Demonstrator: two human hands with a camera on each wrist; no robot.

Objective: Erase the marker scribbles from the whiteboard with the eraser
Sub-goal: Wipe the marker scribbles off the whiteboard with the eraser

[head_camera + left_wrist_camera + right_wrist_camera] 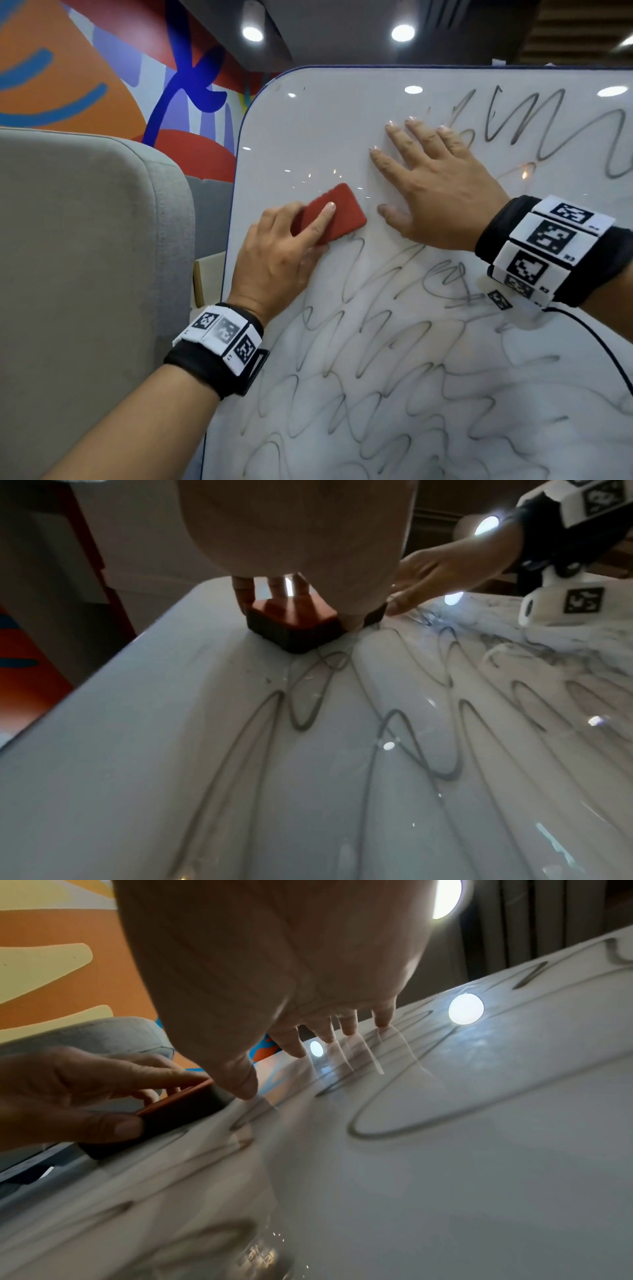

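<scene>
Head: right hand (442, 192) (flat) beside eraser (337, 214).

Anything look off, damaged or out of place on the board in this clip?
Nothing damaged. One oddity: the right hand lies flat on the whiteboard, palm over scribbles not yet erased, so it may smear them. The left hand grips the eraser normally.

A grey padded chair back (85, 240) stands just left of the board. Behind it runs a painted wall (102, 68) (orange, red and blue shapes on pale stripes). Two round ceiling lights (252, 33) glow overhead against a dark ceiling (342, 27).
</scene>
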